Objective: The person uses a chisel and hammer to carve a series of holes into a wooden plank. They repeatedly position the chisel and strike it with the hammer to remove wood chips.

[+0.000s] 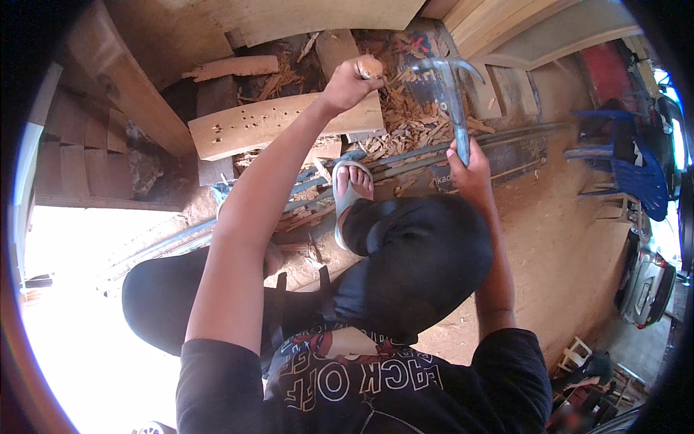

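My left hand (345, 88) is closed around a thick wooden tool handle (371, 68), its rounded butt end facing up. The lower part of that tool is hidden by my fist. In my right hand (471, 170) I grip a claw hammer (454, 101) by its shaft, head raised and pointing away from me. The hammer head is to the right of the wooden handle and apart from it. Below my left wrist lies a pale wooden board (282, 124) with several small dark holes, among wood chips (416, 119).
Long thin bars (426, 165) lie across the ground by my sandalled foot (353, 189). Large curved timber pieces (119, 76) stand at the far left, more planks (499, 25) at the far right. Blue plastic chairs (640, 173), a parked car (645, 286) and another person (589, 372) are on the right.
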Available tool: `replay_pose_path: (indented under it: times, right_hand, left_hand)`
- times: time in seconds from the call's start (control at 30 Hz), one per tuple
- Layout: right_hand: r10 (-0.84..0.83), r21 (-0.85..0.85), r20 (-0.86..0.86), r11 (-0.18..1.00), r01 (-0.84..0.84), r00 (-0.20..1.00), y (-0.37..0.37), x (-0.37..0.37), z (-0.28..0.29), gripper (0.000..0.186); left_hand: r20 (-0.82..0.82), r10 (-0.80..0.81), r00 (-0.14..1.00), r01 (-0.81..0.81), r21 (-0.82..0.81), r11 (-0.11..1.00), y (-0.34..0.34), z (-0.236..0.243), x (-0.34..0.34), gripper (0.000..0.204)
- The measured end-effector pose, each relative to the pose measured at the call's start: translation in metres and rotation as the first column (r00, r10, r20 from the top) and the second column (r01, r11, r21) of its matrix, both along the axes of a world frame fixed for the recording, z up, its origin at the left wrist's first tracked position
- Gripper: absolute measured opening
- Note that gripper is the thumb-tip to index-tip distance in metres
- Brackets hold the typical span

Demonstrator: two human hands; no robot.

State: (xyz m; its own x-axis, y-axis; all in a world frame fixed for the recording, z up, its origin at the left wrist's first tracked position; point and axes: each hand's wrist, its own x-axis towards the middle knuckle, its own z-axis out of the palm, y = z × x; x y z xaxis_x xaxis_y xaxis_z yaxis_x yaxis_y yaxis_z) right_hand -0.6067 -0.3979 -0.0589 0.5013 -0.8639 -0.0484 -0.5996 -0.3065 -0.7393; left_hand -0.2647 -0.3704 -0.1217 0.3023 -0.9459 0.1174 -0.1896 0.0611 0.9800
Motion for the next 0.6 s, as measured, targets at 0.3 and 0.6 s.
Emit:
replay_pose_path:
  times: [0.3, 0.6]
  right_hand:
    - [0.237, -0.071, -0.288, 0.961, -0.268, 0.928, 0.0, 0.06, 0.1, 0.027]
    - [0.196, -0.204, -0.294, 0.944, -0.261, 0.936, 0.009, 0.069, 0.091, 0.035]
  left_hand:
    - [0.094, -0.062, 0.994, 0.053, 0.093, 0.994, 0.003, 0.008, 0.003, 0.026]
    - [0.06, -0.156, 0.986, 0.161, -0.091, 0.983, 0.001, -0.007, 0.005, 0.017]
